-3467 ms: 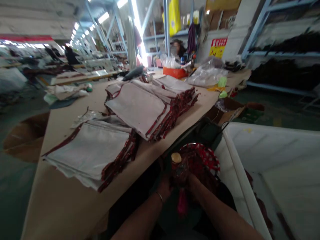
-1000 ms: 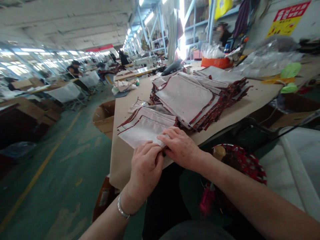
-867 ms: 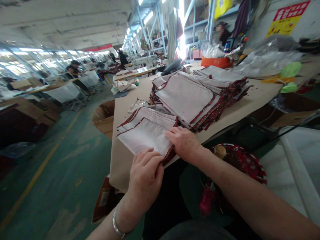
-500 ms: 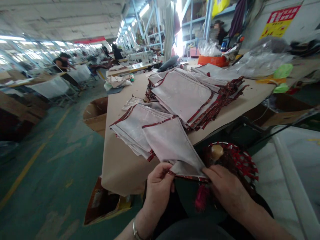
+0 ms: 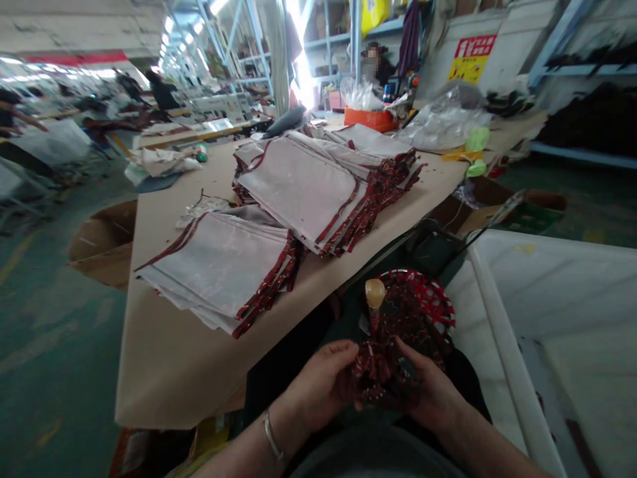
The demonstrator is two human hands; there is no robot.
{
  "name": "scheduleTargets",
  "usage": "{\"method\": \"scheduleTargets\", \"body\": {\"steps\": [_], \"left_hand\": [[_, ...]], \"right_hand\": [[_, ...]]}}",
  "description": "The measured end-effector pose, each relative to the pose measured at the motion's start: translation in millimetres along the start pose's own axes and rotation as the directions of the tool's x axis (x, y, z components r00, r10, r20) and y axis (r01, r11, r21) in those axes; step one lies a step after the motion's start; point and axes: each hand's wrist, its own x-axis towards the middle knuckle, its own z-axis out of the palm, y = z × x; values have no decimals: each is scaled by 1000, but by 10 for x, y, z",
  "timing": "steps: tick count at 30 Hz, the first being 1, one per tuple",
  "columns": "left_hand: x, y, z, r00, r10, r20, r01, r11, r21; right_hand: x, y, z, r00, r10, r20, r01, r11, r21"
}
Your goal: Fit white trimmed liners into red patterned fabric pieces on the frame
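Over my lap, my left hand (image 5: 323,378) and my right hand (image 5: 432,388) are closed from both sides on a bunched piece of dark red patterned fabric (image 5: 375,365). Just beyond the fabric, a tool with a rounded tan knob (image 5: 375,293) stands upright. Behind it is a red and white basket (image 5: 438,299) with more dark red fabric in it. On the table (image 5: 174,372) lies a near stack of pale grey panels with dark red edging (image 5: 223,255). A larger stack of similar panels (image 5: 303,186) lies farther back.
A white bin (image 5: 490,312) stands at my right. Cardboard boxes are beside the table (image 5: 107,242) and beyond the bin. An orange tray (image 5: 371,118) and clear plastic bags (image 5: 442,123) sit at the table's back. A person (image 5: 379,65) is behind it; others are farther left.
My hands have left the pale panel and now hold bunched red fabric nearer the basket. That panel lies on the near stack. The view has turned right.
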Motion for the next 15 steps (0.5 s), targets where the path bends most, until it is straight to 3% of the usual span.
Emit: {"method": "scheduleTargets", "body": {"steps": [3, 5, 8, 10, 12, 15], "left_hand": [[87, 332, 100, 998, 0, 60, 4, 998, -62], [182, 527, 169, 992, -15, 124, 24, 997, -74], [390, 734, 244, 991, 63, 115, -50, 992, -115], [568, 782, 243, 993, 118, 15, -114, 982, -150], [752, 728, 194, 989, 121, -84, -133, 979, -152], [978, 511, 90, 976, 128, -176, -148, 983, -106]], "right_hand": [[-188, -162, 165, 960, -58, 273, 85, 992, -88], [-265, -409, 341, 917, -156, 367, 197, 978, -75], [-160, -860, 541, 901, -326, 287, 341, 940, 0], [73, -1054, 529, 925, -324, 198, 334, 942, -18], [380, -1091, 400, 948, -306, 91, 313, 946, -85], [820, -952, 132, 942, -333, -36, 321, 929, -181]]}}
